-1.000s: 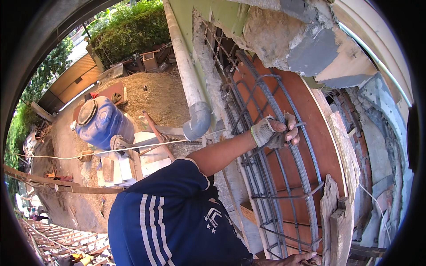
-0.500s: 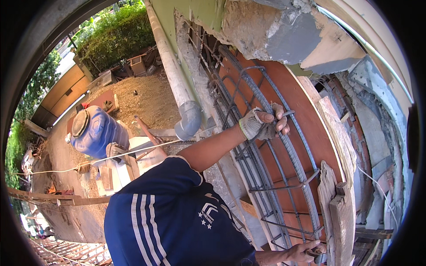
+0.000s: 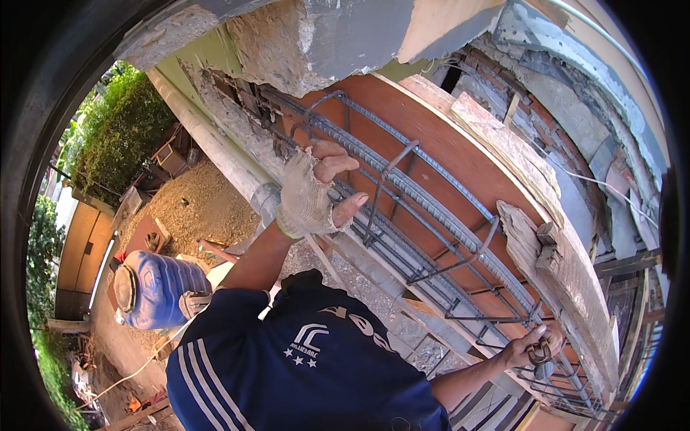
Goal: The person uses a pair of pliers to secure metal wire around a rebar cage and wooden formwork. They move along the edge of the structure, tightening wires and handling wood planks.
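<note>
My left hand (image 3: 316,190), in a pale fingerless work glove, is raised in front of the upper end of a rebar cage (image 3: 431,205). Its fingers and thumb are apart, with nothing between them. Farther down the cage, my right hand (image 3: 532,346) is closed on a small metal tool with curved handles (image 3: 539,353); its exact kind cannot be made out. Long ribbed bars and square stirrups make up the cage. Behind it stands a reddish-brown panel (image 3: 460,172).
Rough timber pieces (image 3: 568,276) edge the panel on the right. Broken concrete (image 3: 323,43) overhangs the top. A grey pipe (image 3: 208,129) runs along the wall. Lower left are a blue barrel (image 3: 154,287) and a gravel heap (image 3: 190,205).
My left hand has come off the bars and opened, moving left and up. My right hand shows farther right and higher, still with the tool. The whole view has turned.
</note>
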A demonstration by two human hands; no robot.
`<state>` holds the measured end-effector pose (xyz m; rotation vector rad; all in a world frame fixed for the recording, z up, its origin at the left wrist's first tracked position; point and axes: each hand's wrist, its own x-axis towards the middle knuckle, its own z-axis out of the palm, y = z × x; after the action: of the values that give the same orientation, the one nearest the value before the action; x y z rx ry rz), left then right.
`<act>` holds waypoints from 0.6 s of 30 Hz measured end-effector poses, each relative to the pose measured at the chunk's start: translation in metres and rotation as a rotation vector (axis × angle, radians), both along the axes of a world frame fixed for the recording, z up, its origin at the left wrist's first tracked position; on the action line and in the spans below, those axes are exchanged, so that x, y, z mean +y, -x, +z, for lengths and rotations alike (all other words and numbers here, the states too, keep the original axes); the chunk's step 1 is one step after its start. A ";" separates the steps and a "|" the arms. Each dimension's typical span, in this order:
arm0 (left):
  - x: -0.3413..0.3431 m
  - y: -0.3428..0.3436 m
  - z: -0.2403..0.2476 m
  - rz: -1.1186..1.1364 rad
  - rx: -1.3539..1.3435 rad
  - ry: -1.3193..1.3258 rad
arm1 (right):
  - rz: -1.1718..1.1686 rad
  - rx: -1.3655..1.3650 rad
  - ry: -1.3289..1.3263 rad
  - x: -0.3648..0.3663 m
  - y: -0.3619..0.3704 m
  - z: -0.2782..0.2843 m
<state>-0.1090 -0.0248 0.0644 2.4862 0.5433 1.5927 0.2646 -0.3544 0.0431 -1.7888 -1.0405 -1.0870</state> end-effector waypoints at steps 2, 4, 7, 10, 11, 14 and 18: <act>0.011 -0.007 0.038 -0.012 0.160 -0.142 | 0.054 0.093 -0.029 0.002 0.005 -0.002; 0.028 -0.018 0.048 -0.003 0.380 -0.129 | 0.068 0.080 -0.010 0.005 0.012 0.007; 0.045 -0.024 0.056 -0.019 0.726 -0.120 | 0.032 0.118 -0.032 0.014 0.018 0.008; 0.052 -0.038 0.063 -0.153 0.803 -0.085 | -0.007 0.230 -0.201 0.010 0.048 0.010; 0.053 -0.037 0.068 -0.171 0.833 -0.076 | 0.013 0.223 -0.254 0.006 0.057 0.007; 0.055 -0.033 0.070 -0.168 0.832 -0.133 | 0.005 0.473 -0.318 -0.017 0.107 -0.016; 0.058 -0.034 0.064 -0.207 0.806 -0.122 | 0.128 0.947 -0.653 -0.008 0.191 -0.085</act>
<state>-0.0753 0.0333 0.1286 3.0951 0.2454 0.5150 0.0731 -0.3624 -0.0420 -1.3869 -0.1715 -0.3180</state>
